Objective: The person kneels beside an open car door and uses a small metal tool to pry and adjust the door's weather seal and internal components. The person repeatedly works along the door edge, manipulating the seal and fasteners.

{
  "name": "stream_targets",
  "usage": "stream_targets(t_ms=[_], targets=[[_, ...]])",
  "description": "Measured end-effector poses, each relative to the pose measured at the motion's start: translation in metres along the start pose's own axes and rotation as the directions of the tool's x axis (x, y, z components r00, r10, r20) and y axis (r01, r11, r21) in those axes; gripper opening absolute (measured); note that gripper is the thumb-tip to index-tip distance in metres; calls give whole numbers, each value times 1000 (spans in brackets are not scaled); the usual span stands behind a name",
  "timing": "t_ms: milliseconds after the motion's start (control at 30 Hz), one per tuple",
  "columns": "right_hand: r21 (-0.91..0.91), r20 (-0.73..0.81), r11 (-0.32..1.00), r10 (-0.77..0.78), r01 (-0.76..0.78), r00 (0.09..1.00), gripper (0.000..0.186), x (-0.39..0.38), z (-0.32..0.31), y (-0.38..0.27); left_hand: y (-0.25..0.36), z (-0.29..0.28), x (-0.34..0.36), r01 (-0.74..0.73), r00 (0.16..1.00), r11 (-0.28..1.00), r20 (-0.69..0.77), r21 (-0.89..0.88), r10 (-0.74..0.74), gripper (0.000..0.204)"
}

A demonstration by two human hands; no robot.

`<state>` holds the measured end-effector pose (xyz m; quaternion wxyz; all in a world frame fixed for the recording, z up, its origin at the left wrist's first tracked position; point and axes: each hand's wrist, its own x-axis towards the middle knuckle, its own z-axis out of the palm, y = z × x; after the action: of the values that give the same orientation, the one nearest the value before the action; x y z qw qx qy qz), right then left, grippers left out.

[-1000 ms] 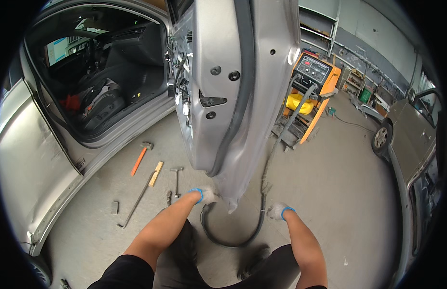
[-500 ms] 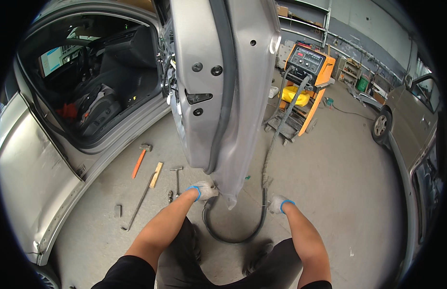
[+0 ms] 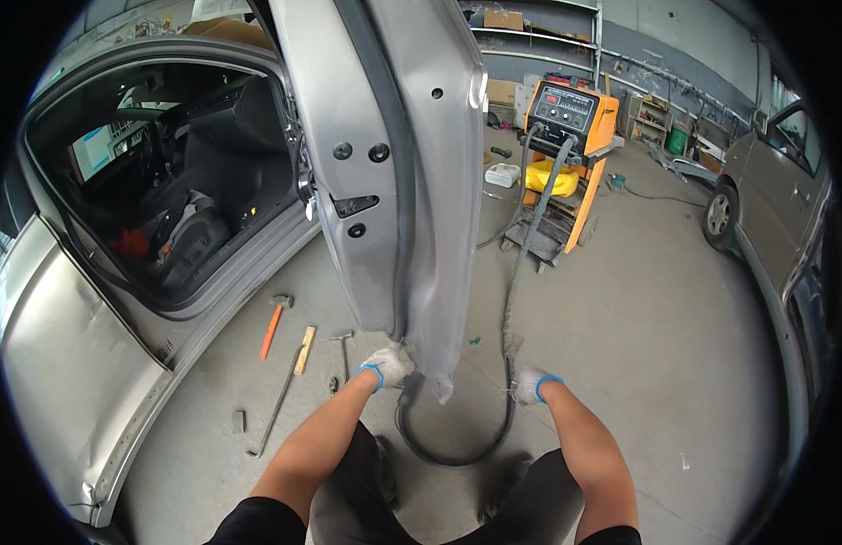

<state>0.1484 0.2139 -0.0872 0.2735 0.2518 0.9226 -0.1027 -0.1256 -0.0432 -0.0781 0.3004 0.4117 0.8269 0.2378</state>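
Silver-grey metal forms the car door [image 3: 443,182] standing at centre, beneath whose lower corner a black cable [image 3: 453,464] curves in a loop and rises to an orange machine [image 3: 566,111] at the upper right. The left hand [image 3: 391,365], gloved and partly curled, is at the door's lower edge near the cable's left end; the right hand [image 3: 530,386], gloved and loosely curled, is beside the cable's right side, and whether either grips it cannot be told. An orange-handled hammer [image 3: 272,331] and a bent bar [image 3: 279,404] lie at left.

Hands [image 3: 393,363] in lt gry gloves [image 3: 530,386] w/ blue cuffs [image 3: 379,377]; blk short slvs [image 3: 260,521], dk gry trousers [image 3: 541,500].
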Motion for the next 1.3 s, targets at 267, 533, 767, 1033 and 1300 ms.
stream_targets(t_ms=[267, 533, 767, 1033, 1300], targets=[[-40, -8, 996, -83, 83, 997, 31, -12, -8, -3, 6, 3, 10, 136, 990, 989, -31, 59, -134, 88], [-38, -7, 998, -57, 57, 998, 33, -4, -2, 1, 20, -5, -5, 115, 965, 990, 225, 82, -131, 62], [73, -91, 996, -35, 42, 995, 36, 5, 9, 7, 10, 4, 2, 144, 919, 984, 355, 106, -173, 52], [-34, 18, 996, -76, 77, 997, 36, -5, -3, 0, 16, 3, -7, 94, 953, 992, 282, 87, -115, 43], [235, -387, 972, 82, 12, 918, 37, 2, -11, 0, -3, 11, -5, 142, 932, 987, 326, 70, -157, 45]])
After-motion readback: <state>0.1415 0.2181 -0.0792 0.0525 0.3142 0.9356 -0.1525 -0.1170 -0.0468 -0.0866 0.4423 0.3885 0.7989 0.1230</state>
